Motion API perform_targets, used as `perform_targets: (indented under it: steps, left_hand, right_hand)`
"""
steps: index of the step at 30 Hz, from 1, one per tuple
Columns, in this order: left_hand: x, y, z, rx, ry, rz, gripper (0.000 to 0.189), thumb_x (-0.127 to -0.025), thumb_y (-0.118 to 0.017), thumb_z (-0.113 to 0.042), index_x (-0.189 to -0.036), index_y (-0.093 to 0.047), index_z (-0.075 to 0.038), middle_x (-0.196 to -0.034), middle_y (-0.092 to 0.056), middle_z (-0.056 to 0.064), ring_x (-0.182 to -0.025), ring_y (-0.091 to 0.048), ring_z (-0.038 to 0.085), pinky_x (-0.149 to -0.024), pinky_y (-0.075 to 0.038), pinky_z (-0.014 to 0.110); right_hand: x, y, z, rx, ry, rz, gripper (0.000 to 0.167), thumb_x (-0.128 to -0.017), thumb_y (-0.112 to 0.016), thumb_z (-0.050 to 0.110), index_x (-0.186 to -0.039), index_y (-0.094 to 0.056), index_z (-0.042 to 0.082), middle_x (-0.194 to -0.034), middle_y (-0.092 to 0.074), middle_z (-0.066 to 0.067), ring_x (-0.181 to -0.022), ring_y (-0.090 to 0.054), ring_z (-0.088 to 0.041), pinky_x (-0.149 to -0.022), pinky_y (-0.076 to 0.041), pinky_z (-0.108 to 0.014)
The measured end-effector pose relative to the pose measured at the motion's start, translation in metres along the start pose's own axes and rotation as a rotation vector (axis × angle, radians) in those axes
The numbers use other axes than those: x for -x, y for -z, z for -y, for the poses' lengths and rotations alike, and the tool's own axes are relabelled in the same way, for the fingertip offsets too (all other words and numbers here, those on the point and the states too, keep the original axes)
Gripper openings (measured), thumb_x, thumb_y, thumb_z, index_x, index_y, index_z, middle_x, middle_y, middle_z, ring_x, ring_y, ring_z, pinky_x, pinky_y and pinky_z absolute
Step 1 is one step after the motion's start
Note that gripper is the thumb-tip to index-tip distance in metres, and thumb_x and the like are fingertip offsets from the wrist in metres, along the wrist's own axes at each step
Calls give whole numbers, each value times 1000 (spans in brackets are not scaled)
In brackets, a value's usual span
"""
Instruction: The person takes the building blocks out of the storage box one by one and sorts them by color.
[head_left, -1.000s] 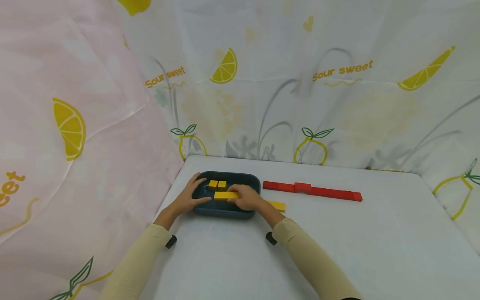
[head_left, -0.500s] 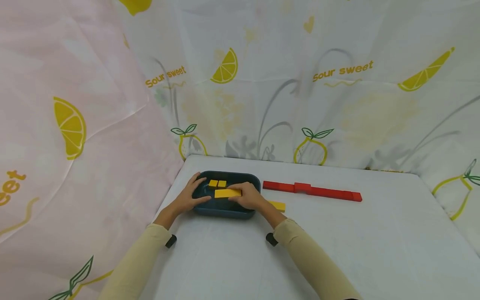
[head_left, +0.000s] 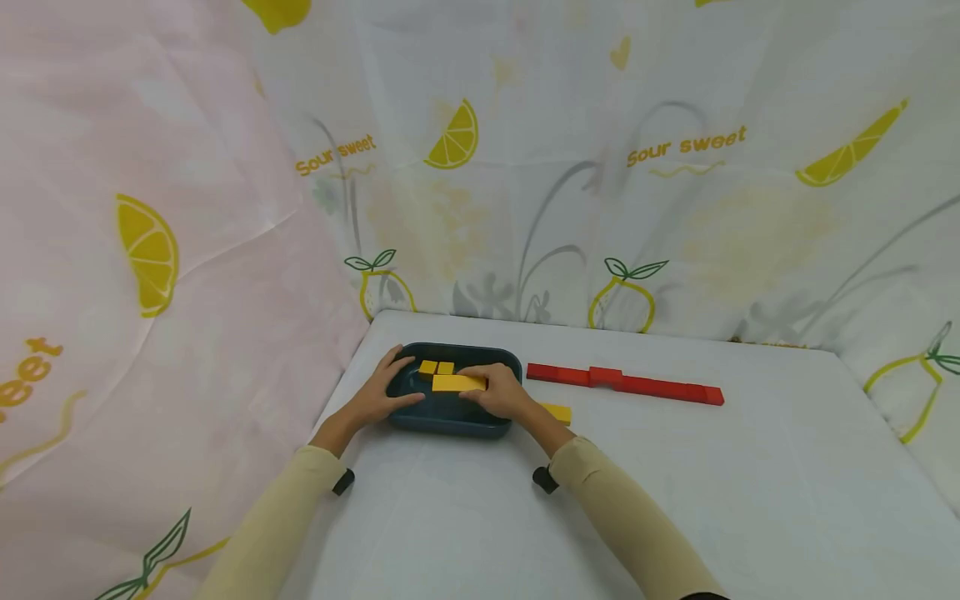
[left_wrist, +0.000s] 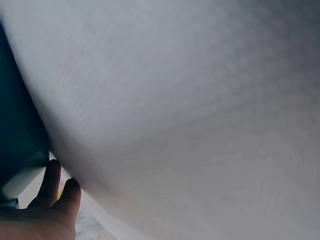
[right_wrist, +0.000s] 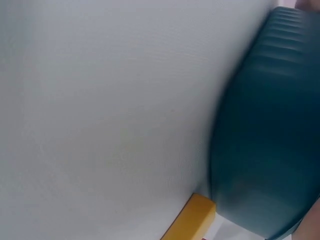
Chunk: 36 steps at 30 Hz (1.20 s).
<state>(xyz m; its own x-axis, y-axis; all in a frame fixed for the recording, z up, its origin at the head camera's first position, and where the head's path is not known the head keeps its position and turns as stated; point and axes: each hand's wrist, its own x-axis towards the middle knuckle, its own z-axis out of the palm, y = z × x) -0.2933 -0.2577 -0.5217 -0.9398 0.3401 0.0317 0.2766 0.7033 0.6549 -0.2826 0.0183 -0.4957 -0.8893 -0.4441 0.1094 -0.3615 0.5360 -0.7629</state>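
Note:
A dark blue tray (head_left: 450, 429) stands on the table in the head view. My left hand (head_left: 371, 402) holds its left end, thumb and forefinger reaching over the rim. Outside the tray wall, two fingers (left_wrist: 66, 202) of that hand show in the left wrist view. Between thumb and fingers my right hand (head_left: 501, 390) pinches a long yellow block (head_left: 453, 383) over the tray, its right end partly covered. Two small yellow blocks (head_left: 427, 367) sit side by side in the tray, behind the long one.
Just right of the tray lies another yellow block (head_left: 557, 413), partly behind the right wrist; in the right wrist view this block (right_wrist: 192, 220) is close to the tray wall. Farther right, red blocks (head_left: 660, 385) form a long row. Printed cloth walls rise behind and left.
The long yellow block has risen a little and shifted slightly right in my right hand, showing more of its front face. The left hand stays at the tray's end.

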Motion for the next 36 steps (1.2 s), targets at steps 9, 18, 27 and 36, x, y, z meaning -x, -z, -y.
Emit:
perform_targets:
  steps: [9, 18, 27, 36]
  left_hand:
    - [1, -7, 1, 19, -15, 18, 87, -86, -72, -51, -154, -33, -14, -167, -2, 11, -152, -9, 40, -115, -20, 69]
    - [-1, -5, -4, 2, -21, 19, 89, -84, -71, -55, -154, -34, -13, -167, -3, 11, -152, -11, 41, -115, -21, 69]
    - [1, -2, 3, -15, -20, 4, 88, -85, -71, -55, -153, -35, -13, -167, -2, 12, -151, -11, 42, -113, -22, 70]
    - [2, 2, -1, -10, -7, 2, 88, -84, -71, -56, -153, -36, -14, -167, -1, 10, -151, -11, 41, -114, -22, 70]
  right_hand:
    - [12, 7, -5, -15, -24, -52, 34, -91, -72, 24, -123, -70, 14, -122, -70, -4, -93, -58, -17, -86, -53, -31]
    - [40, 50, 1, -4, -30, -89, 31, -93, -69, 20, -123, -67, 12, -119, -65, -6, -100, -57, -22, -93, -53, -38]
    - [65, 86, -22, 83, -90, -93, 32, -88, -76, 20, -119, -71, 13, -106, -59, -6, -97, -51, -22, -85, -49, -33]
    - [107, 119, -60, 100, -159, -96, 33, -86, -76, 20, -118, -71, 15, -107, -63, -6, -96, -52, -23, -78, -49, -29]
